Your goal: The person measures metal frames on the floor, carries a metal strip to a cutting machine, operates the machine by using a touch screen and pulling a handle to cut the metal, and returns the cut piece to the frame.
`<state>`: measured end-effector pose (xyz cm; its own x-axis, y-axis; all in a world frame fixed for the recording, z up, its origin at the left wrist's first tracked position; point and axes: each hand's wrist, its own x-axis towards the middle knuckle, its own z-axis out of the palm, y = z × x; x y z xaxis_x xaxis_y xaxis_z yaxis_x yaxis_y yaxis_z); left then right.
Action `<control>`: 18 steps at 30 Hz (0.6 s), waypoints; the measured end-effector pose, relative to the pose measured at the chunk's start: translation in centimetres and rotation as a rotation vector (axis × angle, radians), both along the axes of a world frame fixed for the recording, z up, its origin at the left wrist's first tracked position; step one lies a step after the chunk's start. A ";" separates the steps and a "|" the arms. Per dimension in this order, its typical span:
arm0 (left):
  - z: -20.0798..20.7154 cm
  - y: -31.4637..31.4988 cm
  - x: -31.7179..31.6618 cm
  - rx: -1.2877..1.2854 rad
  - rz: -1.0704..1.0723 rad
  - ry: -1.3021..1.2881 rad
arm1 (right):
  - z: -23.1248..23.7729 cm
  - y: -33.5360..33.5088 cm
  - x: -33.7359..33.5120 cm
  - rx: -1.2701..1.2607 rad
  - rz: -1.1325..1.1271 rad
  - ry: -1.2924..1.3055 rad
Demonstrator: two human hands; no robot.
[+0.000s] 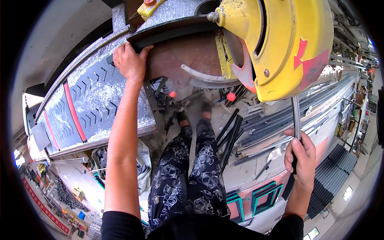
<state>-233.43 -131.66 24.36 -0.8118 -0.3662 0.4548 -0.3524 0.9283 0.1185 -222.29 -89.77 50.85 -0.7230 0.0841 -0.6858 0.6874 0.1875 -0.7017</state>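
A yellow mitre saw (296, 48) with a red arrow on its guard stands before me at the upper right. From it a metal lever (296, 116) with a black grip runs down. My right hand (303, 158) is closed around that grip. At the upper left, my left hand (130, 62) holds the end of a dark metal profile (172, 34), thumb along its near side. The profile lies across the saw's brown round base (180, 56), against the back of the saw; its right end meets the yellow guard. The blade is mostly hidden.
Left of the saw is a grey side table (92, 96) with red strips, slots and white dust. Offcuts lie around my feet. Long metal profiles (280, 128) are stacked on the floor to the right. Green-edged frames (266, 198) and dark corrugated panels (334, 176) lie nearer.
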 end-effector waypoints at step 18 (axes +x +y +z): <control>2.0 -4.1 0.0 0.096 -0.242 -0.312 | 2.8 -0.4 -0.8 0.012 0.040 -0.005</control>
<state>-233.44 -135.81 26.32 -0.9735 -0.1762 0.1458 -0.1576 0.9789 0.1302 -223.14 -90.20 53.68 -0.7225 0.0632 -0.6885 0.6826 0.2232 -0.6959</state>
